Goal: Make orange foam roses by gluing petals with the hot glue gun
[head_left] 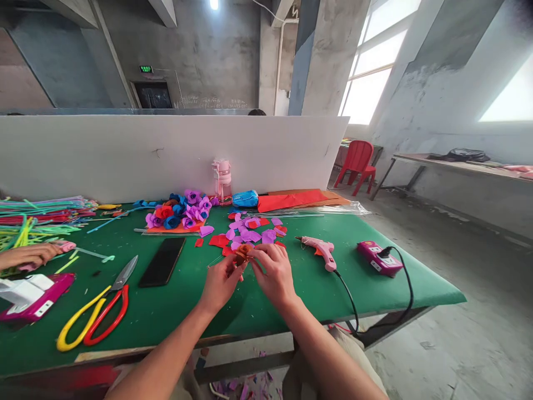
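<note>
Between my two hands is a small orange-brown paper flower [242, 254], held just above the green table. The fingers of my left hand [222, 283] are closed around its lower part. My right hand [272, 272] pinches at its right side, with the fingertips touching the petals. Loose purple petals [250, 235] and red petals [219, 240] lie scattered just beyond my hands. A pink glue gun [318, 249] rests to the right of my right hand, its cord running off the table edge. My fingers partly hide the flower.
Left of my hands are a black phone [162, 262], scissors [102, 305], and a pile of finished paper flowers [183, 210]. A co-worker's hand [31, 255] holds something pink at far left. A pink bottle [222, 180] and a magenta power strip [378, 258] also stand here.
</note>
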`<state>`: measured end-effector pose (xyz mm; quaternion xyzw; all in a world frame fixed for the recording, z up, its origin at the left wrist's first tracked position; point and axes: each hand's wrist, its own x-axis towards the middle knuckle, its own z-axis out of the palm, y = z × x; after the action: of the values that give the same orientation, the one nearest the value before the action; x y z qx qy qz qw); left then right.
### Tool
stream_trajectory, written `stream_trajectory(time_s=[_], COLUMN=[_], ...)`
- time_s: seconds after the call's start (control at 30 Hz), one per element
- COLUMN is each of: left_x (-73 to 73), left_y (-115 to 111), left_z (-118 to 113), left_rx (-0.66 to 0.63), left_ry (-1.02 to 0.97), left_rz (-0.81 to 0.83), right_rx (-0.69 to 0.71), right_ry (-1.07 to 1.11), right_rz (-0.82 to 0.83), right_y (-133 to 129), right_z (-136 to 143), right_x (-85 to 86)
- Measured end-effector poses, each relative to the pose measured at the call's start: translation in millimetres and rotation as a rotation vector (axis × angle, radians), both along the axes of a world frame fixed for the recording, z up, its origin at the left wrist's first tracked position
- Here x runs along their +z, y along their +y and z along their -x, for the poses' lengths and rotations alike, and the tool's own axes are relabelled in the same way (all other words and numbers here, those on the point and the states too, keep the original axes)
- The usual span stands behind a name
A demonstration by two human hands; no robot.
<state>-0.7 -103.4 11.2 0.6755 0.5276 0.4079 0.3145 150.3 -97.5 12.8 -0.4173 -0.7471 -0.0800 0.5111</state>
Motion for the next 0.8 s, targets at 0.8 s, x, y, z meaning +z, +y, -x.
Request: stream_trajectory(time_s=[0.8], left_x=[-1.4], left_y=[-2.2], left_z=[1.1], left_rx=[0.007], left_ry=[0.027], left_rz=[-0.029], right_rx=[0.023], right_ry=[-0.121], right_rz=[-0.005], right_y=[-0.7], right_z=[-5.6], right_x=[13.1])
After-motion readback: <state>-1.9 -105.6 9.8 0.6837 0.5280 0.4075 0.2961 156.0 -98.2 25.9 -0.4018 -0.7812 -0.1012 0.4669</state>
